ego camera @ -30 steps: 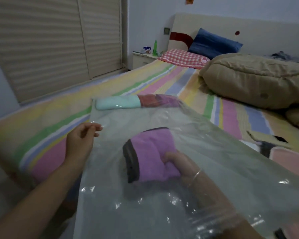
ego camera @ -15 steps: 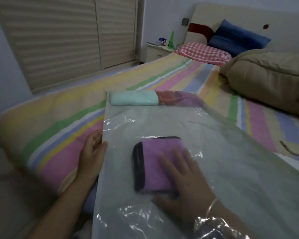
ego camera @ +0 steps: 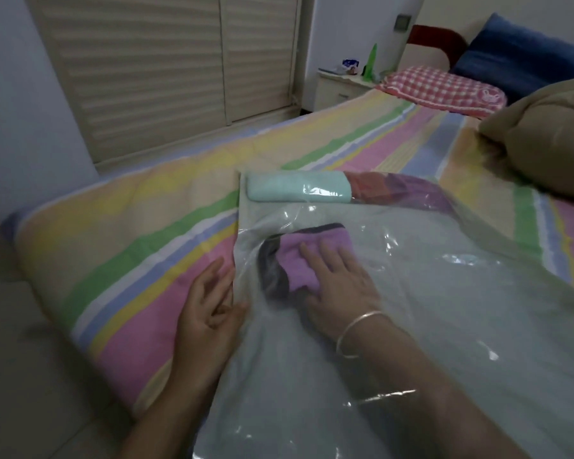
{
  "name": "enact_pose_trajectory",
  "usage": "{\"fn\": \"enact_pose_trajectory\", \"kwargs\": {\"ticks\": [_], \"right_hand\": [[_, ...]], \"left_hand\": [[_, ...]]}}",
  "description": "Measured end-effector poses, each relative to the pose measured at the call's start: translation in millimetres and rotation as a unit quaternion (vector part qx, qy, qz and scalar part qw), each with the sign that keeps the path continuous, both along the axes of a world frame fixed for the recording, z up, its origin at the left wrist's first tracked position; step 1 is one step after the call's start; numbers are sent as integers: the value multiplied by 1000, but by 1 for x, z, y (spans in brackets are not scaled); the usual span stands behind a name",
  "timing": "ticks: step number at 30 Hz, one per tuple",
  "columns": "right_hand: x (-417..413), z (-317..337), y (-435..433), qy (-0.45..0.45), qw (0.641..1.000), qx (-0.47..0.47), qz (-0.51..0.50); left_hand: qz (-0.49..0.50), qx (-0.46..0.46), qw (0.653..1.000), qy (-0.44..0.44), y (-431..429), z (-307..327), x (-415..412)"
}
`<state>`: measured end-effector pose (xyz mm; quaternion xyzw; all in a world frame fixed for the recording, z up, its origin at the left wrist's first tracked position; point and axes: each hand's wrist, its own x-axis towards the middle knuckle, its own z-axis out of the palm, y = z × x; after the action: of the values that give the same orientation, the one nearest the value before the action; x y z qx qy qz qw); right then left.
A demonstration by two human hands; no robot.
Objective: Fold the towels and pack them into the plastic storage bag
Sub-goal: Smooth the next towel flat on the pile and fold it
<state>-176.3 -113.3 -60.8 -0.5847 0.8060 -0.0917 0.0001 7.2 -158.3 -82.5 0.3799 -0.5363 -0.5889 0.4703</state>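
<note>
Where the clear plastic storage bag (ego camera: pixel 428 293) lies flat on the striped bed (ego camera: pixel 153 260), a folded purple towel (ego camera: pixel 307 260) with a dark edge sits inside it, near the bag's left side. The right hand (ego camera: pixel 337 286), inside the bag, presses relaxed, straight fingers (ego camera: pixel 312 260) onto this towel. The left hand (ego camera: pixel 209 309) rests released beside the bag's left edge. A mint towel (ego camera: pixel 295 190) lies at the bag's far end.

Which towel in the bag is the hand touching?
The purple towel, under the right hand; the mint towel and reddish one lie farther back.

Bag (ego camera: pixel 428 326) mouth beyond bottom edge
</note>
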Motion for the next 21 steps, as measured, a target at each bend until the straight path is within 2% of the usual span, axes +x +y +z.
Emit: {"fn": "enact_pose_trajectory", "kwargs": {"ticks": [3, 6, 10, 14, 18, 21], "right_hand": [[1, 1, -26, -11, 999, 6, -36], [-1, 1, -37, -2, 1000, 7, -25], [-2, 6, -20, 10, 1000, 22, -13], [-3, 14, -12, 19, 999, 30, 27], [-4, 26, -7, 86, 989, 59, 103], [-1, 34, -2, 92, 982, 61, 152]], "left_hand": [[7, 15, 1000, 12, -5, 0, 2], [6, 43, 999, 10, -13, 2, 6], [-32, 116, 993, -3, -18, 13, 12], [-127, 188, 973, 42, -20, 24, 14], [-187, 186, 963, -48, -8, 34, 11], [-250, 187, 947, -75, -5, 36, 15]]}}
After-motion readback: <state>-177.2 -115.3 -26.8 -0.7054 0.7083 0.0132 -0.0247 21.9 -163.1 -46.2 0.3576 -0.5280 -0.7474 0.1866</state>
